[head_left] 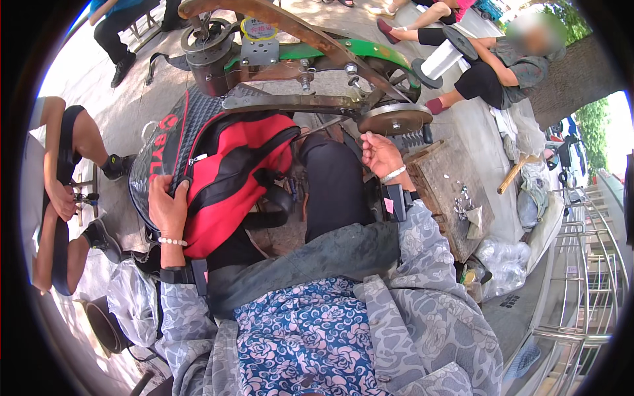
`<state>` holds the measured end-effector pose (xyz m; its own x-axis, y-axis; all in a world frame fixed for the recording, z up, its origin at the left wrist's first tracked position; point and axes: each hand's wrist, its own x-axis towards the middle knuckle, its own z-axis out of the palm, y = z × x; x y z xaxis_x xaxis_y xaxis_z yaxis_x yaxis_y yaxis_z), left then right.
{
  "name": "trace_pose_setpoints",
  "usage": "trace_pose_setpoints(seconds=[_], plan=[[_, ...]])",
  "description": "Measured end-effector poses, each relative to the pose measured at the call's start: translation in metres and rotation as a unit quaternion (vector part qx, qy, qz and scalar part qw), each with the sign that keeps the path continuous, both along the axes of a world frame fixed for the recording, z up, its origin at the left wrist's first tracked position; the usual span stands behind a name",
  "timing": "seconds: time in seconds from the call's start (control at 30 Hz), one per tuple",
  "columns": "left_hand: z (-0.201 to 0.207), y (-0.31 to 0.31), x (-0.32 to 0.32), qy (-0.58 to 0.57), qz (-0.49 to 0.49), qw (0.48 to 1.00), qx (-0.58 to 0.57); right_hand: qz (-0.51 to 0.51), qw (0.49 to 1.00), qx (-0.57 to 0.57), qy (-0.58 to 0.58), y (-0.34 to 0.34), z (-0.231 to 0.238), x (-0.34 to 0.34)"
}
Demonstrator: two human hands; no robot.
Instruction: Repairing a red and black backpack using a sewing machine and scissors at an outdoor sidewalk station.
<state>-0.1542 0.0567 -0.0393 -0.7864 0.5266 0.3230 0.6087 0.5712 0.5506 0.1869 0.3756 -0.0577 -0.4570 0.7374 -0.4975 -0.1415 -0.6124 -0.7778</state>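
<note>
A red and black bag (228, 191) with a glossy dark panel lies across my lap. My left hand (168, 204) is closed on its near left edge, thumb on top. In front of me stands a rusty hand-cranked sewing machine (290, 102) with a green part, partly over the bag. Just below its round metal wheel (395, 120), my right hand (382, 156) is raised with thumb and fingertips pinched together. Whatever lies between those fingertips is too small to make out. A large spool of white thread (441, 61) sits at the machine's far right.
To my right stands a worn wooden box (446, 191) with small metal pieces (463, 203) on top. Beyond it are plastic bags (502, 261), a wooden-handled tool (517, 173) and metal railings (574, 264). Seated people are at the left (56, 198) and far right (502, 66).
</note>
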Motion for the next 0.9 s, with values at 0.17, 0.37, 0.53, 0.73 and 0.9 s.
trace_pose_setpoints(seconds=[0.17, 0.37, 0.53, 0.73, 0.9], plan=[[0.004, 0.0, 0.001, -0.015, 0.01, 1.0, -0.006, 0.114, 0.984, 0.133, 0.013, -0.028, 0.053, -0.014], [0.004, 0.0, 0.002, -0.007, 0.006, 1.0, -0.001, 0.098, 0.967, 0.21, 0.107, -0.031, 0.087, 0.004], [0.004, -0.001, 0.002, -0.019, 0.008, 1.0, -0.004, 0.091, 0.962, 0.256, -0.001, -0.031, 0.085, 0.01], [0.003, -0.002, 0.001, -0.01, 0.006, 1.0, -0.009, 0.232, 0.886, 0.307, -0.259, -0.043, 0.069, 0.008], [0.001, -0.008, -0.001, -0.028, 0.013, 1.0, -0.002, 0.232, 0.837, 0.332, -0.367, -0.037, 0.057, 0.013]])
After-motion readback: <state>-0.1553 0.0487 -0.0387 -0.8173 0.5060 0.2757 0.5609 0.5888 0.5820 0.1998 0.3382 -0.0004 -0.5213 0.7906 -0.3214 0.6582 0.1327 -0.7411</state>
